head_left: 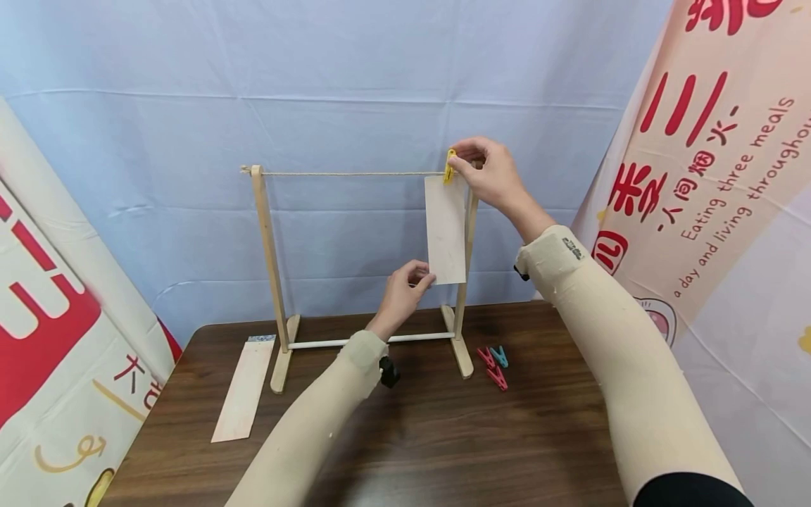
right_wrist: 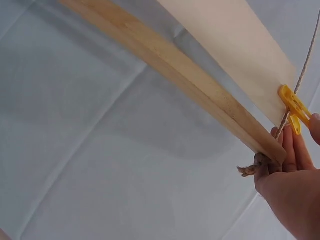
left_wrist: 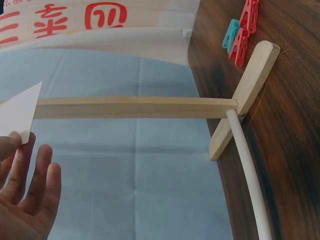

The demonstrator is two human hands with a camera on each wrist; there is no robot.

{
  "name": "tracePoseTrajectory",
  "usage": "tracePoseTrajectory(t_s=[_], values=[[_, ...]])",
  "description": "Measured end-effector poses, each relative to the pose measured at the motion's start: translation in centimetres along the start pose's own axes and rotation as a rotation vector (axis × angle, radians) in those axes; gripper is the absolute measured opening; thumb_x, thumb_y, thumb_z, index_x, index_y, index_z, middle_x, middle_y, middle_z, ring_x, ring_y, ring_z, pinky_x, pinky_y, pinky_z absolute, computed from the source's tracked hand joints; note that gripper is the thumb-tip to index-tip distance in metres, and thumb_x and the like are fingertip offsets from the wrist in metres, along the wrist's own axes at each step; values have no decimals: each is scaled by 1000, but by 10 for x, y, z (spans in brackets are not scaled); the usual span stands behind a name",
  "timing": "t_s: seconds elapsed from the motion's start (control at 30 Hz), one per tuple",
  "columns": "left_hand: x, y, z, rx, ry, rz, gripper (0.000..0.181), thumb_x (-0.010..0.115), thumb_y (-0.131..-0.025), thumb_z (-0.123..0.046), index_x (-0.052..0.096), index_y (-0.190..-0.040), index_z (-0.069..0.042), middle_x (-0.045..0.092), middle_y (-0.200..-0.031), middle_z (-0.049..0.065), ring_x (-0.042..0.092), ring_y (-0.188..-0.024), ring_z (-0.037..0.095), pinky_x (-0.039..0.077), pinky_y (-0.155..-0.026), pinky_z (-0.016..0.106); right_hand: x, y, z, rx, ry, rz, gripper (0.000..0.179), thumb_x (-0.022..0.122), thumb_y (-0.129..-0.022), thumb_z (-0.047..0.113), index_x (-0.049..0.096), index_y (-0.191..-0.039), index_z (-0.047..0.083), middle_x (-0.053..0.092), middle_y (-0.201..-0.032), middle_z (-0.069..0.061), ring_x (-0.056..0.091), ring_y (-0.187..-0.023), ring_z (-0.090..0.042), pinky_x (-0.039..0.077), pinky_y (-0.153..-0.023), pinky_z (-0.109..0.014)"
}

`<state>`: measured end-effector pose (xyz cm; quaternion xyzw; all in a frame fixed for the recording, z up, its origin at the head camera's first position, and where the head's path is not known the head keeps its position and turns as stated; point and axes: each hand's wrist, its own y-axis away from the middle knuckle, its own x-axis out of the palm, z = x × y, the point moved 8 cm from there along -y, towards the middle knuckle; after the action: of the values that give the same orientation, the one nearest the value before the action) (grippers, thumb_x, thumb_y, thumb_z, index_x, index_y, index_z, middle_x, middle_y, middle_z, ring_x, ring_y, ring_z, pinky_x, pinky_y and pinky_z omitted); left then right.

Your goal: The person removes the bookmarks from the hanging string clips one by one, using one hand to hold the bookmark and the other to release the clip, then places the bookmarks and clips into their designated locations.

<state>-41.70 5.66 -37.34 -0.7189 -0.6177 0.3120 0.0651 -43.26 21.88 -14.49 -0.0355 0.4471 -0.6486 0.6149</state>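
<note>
A pale rectangular card (head_left: 446, 232) hangs upright at the right end of a string (head_left: 355, 173) stretched across a wooden frame (head_left: 267, 253). At its top edge, a yellow clothespin (head_left: 449, 167) sits over the string and card. My right hand (head_left: 493, 172) pinches this clothespin between thumb and fingers; the right wrist view shows the clothespin (right_wrist: 295, 107) with its nose on the card's edge. Lower down, my left hand (head_left: 403, 292) pinches the card's bottom left corner, thumb in front, the other fingers spread in the left wrist view.
On the dark wooden table (head_left: 538, 422), two red clothespins (head_left: 497, 378) and a blue clothespin (head_left: 500, 356) lie right of the frame. Another pale card (head_left: 243, 394) lies at the left. A white rod (head_left: 418, 338) joins the frame's feet; a light blue cloth (head_left: 355, 84) hangs behind.
</note>
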Motion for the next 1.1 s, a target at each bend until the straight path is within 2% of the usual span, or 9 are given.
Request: tracePoseTrajectory(t_s=[0.13, 0.37, 0.73, 0.97, 1.1], values=[[-2, 1, 0, 10, 5, -13, 19, 70, -107, -24, 73, -119, -10, 79, -104, 6, 75, -92, 22, 60, -80, 35, -1, 1, 1, -11, -31, -22, 30, 72, -106, 19, 73, -129, 1, 72, -119, -16, 65, -102, -15, 50, -91, -25], [-6, 4, 2, 4, 31, -18, 21, 68, -108, -24, 72, -122, -9, 79, -107, 9, 75, -100, 33, 61, -86, 38, -3, 3, 2, -66, -50, -63, 25, 74, -104, 16, 74, -123, 0, 72, -113, -15, 65, -98, -12, 50, -88, -24], [-9, 7, 4, -2, 18, -31, 21, 69, -108, -26, 72, -122, -11, 78, -107, 7, 76, -99, 29, 61, -85, 40, -5, 5, 6, -99, -71, -117, 21, 77, -102, 14, 74, -116, -2, 73, -112, -14, 65, -100, -11, 48, -83, -23], [-11, 9, 6, -3, 8, -38, 19, 69, -108, -26, 73, -121, -13, 78, -106, 6, 74, -95, 20, 61, -84, 37, -7, 6, 9, -125, -88, -166, 15, 78, -100, 9, 74, -107, -3, 75, -113, -16, 66, -107, -13, 49, -88, -24], [-13, 11, 8, -4, 14, -37, 19, 69, -108, -26, 73, -121, -13, 78, -105, 6, 74, -95, 24, 60, -82, 38, -8, 7, 11, -147, -100, -195, 4, 77, -99, 2, 75, -102, -1, 74, -112, -20, 67, -109, -18, 48, -86, -23]])
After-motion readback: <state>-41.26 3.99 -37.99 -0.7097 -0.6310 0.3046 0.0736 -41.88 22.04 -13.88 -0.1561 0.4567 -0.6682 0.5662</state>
